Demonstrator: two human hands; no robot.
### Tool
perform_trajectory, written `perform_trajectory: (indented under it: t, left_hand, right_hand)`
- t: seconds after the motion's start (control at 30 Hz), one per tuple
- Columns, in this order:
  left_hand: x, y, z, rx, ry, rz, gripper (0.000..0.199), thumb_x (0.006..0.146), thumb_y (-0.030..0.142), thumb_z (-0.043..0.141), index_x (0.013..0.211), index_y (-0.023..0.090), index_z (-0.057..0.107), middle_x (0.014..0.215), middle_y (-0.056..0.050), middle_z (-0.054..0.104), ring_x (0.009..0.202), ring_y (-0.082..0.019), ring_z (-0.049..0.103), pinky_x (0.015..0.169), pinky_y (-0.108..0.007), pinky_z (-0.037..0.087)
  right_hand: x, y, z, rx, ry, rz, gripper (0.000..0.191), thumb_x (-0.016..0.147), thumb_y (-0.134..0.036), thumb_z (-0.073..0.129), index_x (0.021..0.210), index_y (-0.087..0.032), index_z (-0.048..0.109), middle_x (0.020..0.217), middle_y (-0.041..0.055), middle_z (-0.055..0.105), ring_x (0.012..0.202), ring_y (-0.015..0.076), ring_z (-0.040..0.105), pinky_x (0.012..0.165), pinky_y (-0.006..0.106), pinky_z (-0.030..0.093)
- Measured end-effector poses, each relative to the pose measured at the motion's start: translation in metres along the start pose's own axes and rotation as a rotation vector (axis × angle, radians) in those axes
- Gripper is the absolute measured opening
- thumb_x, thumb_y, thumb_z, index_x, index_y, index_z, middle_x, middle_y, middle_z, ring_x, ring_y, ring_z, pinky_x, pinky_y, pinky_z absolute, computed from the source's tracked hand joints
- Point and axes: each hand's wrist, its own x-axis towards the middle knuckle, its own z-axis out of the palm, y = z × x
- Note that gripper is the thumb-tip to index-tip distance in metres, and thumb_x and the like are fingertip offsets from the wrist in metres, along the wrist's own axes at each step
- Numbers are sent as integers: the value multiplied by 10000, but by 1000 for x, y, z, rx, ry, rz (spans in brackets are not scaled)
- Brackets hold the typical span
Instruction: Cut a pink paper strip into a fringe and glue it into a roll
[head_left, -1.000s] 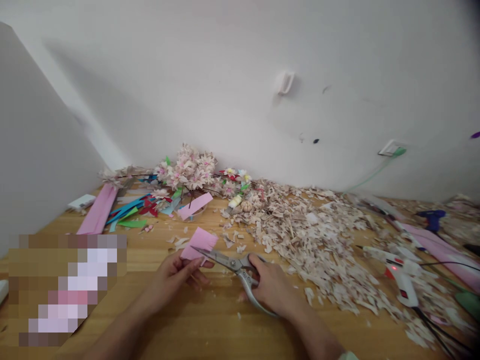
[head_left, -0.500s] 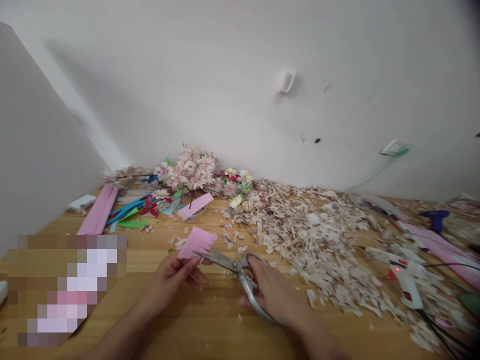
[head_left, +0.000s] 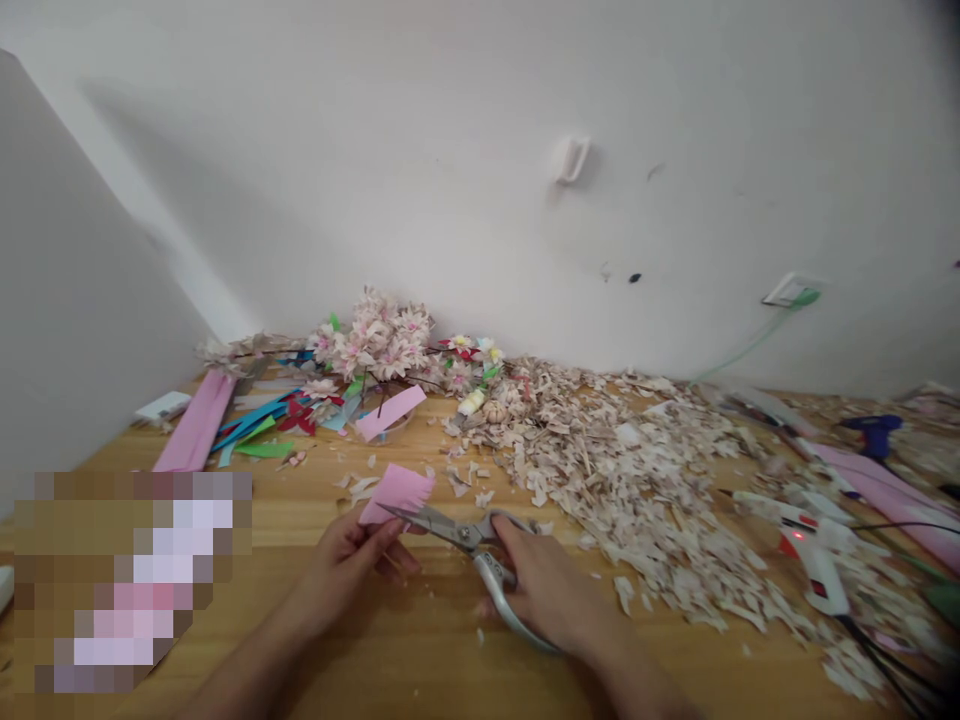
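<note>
Between the thumb and fingers of my left hand (head_left: 358, 555) is a small piece of pink paper (head_left: 395, 490), its right edge cut into a fringe. My right hand (head_left: 546, 585) is wrapped round the handles of a pair of silver scissors (head_left: 465, 535). Their blades point left and lie across the lower part of the paper, near my left fingertips. A pink paper strip (head_left: 391, 412) rests just beyond, in front of a bunch of pale paper-like flowers (head_left: 382, 335).
Dry, pale petal-like flakes (head_left: 630, 470) are heaped over the table's middle and right. A white glue gun (head_left: 814, 560) with a red light lies at right, a blue glue gun (head_left: 874, 432) behind it. Folded pink paper (head_left: 196, 420) and blue strips (head_left: 259, 420) lie at left.
The pink paper has dipped slightly, and the scissor blades look closer together across it. Both hands stay in nearly the same place.
</note>
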Motion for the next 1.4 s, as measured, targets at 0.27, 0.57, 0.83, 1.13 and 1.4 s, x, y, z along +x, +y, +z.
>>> perform_trajectory:
  t: [0.27,0.57,0.83,1.13,1.4]
  left_hand:
    - [1,2,0,-12,9,-30,427,619,557,655,765,156,637,550,-29,695,482,-156,635,481,-253,500]
    - [0,6,0,5,-13,-25,434,638,563,635,787,156,655,594,-42,700,516,-164,642,501,-262,509]
    - [0,6,0,-29,-8,-26,422,612,557,659,754,161,627,552,-28,695,495,-159,642,486,-253,507]
    - [0,3,-2,-76,7,-29,413,576,550,690,699,169,588,540,-29,708,474,-161,644,474,-253,508]
    - [-1,3,0,-107,3,-59,418,553,539,709,678,160,586,525,-21,706,460,-143,637,462,-230,506]
  right_hand:
    - [0,0,1,-3,33,5,386,678,-467,643,915,-212,476,835,44,654,730,229,581,554,261,265]
    - [1,0,0,9,61,45,397,647,-514,640,862,-219,482,764,24,647,690,210,576,531,256,253]
    - [1,0,-1,34,70,43,392,643,-495,647,863,-222,470,788,27,632,692,210,559,552,260,283]
    - [1,-2,2,58,109,9,413,633,-418,685,921,-200,485,960,60,607,839,230,551,672,281,347]
    - [0,-3,2,48,111,35,362,629,-415,684,847,-219,473,835,18,626,723,197,561,572,250,288]
